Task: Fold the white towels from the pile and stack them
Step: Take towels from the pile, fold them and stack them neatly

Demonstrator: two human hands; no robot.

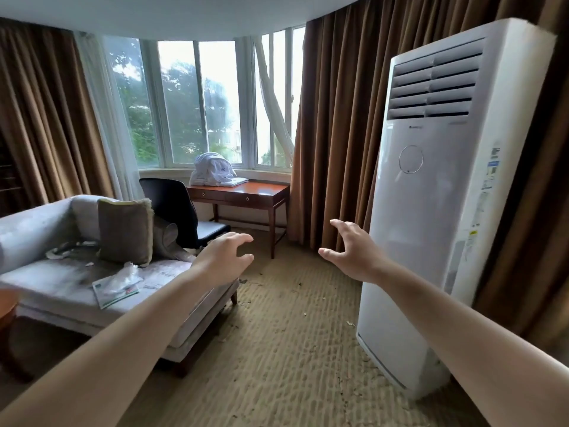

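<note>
Both arms reach mid-frame, left hand [226, 252] and right hand [349, 249] spread and empty; best walk to the towels [215, 171] on the desk [246, 192] first

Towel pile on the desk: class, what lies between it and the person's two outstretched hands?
In the head view, bare carpet and the desk's front edge separate the left hand and right hand from the towel pile. A black chair stands just left.

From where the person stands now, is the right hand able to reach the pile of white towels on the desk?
Probably not yet. The right hand hangs open in mid-air, well short of the towel pile on the wooden desk by the window. Only open carpet lies between, so walking closer looks unobstructed.
</note>
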